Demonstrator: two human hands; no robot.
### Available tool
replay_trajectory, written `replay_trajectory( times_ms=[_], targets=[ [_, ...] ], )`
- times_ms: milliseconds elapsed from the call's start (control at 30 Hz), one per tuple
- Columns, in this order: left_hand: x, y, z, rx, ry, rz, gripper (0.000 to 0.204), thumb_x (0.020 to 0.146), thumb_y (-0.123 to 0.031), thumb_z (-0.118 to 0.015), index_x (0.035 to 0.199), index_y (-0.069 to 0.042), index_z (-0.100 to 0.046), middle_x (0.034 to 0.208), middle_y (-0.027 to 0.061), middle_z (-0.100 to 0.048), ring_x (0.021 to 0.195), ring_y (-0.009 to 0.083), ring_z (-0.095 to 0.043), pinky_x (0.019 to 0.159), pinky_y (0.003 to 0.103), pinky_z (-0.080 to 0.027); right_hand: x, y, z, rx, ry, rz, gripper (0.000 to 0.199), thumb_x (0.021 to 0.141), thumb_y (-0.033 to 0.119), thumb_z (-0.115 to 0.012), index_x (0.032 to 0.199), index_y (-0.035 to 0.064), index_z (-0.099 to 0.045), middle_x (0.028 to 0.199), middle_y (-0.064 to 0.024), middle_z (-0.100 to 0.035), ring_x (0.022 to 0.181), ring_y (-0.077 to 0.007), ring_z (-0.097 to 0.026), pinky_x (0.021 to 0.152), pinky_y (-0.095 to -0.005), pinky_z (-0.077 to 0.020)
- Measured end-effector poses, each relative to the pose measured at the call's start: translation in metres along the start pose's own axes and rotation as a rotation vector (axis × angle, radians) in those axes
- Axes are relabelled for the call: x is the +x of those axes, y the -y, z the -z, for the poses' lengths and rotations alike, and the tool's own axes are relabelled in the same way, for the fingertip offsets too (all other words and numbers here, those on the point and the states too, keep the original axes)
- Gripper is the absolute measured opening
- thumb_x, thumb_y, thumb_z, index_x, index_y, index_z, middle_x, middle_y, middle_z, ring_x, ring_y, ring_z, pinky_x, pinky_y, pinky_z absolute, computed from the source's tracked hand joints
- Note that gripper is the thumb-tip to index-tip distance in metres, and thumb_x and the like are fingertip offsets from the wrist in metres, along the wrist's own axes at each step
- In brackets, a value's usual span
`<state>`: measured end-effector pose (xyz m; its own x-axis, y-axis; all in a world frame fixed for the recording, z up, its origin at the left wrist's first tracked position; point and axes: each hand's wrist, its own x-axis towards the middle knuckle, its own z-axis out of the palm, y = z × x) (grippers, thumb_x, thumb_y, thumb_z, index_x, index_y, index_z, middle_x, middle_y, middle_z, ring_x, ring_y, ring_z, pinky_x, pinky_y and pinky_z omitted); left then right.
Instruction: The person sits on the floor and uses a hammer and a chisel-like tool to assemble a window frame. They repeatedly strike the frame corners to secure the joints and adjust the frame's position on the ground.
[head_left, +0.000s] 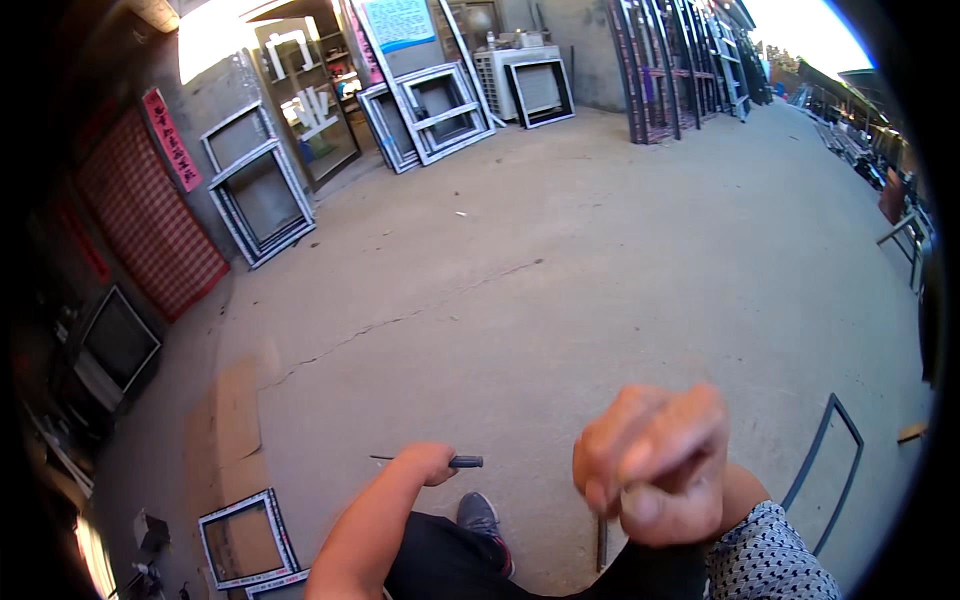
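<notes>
My left hand (430, 463) is closed around a thin tool with a dark handle (467, 462), which looks like a screwdriver. Its narrow shaft points left and its handle sticks out to the right of the fist. Raised close to the camera, my right hand (660, 465) has its fingers curled in and the thumb pressed against them. Motion blurs it, and whatever it may hold is too small or hidden to make out. Below it a narrow upright bar (602, 545) shows beside my dark trouser leg; I cannot tell if the hand touches it.
Concrete floor (520, 320) with a long crack spreads ahead. A small window frame (245, 540) lies by cardboard (225, 420) at lower left. A bent dark frame (830, 470) is at right. Several window frames (440, 110) lean on the far wall, near dark upright profiles (670, 70).
</notes>
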<state>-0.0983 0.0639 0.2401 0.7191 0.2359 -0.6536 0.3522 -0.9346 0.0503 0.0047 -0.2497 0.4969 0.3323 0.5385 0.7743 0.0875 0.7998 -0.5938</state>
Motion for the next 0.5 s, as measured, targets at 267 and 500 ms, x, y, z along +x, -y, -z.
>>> replay_trajectory(
  times_ms=[267, 500],
  targets=[
    [-0.010, 0.021, -0.023, 0.042, 0.050, 0.048, 0.037, 0.096, -0.046, -0.063, 0.112, -0.015, -0.074, 0.109, 0.0141, -0.075, 0.104, 0.0360, -0.071, 0.089, 0.049, -0.056, -0.009, 0.005, -0.033, 0.649, 0.263, -0.083, 0.022, 0.097, 0.001, -0.071, 0.119, -0.0011, -0.077, 0.115, -0.0282, -0.067, 0.097, -0.0331, -0.072, 0.082, -0.0383, -0.0592],
    [0.007, 0.021, -0.022, 0.016, 0.074, 0.031, 0.035, 0.096, -0.044, -0.062, 0.112, -0.015, -0.074, 0.106, 0.0154, -0.075, 0.102, 0.0365, -0.070, 0.087, 0.049, -0.055, -0.010, -0.009, -0.027, 0.813, 0.307, -0.054, 0.022, 0.103, 0.002, -0.061, 0.118, -0.0067, -0.075, 0.124, -0.0272, -0.066, 0.107, -0.0340, -0.070, 0.091, -0.0388, -0.0565]
  ],
)
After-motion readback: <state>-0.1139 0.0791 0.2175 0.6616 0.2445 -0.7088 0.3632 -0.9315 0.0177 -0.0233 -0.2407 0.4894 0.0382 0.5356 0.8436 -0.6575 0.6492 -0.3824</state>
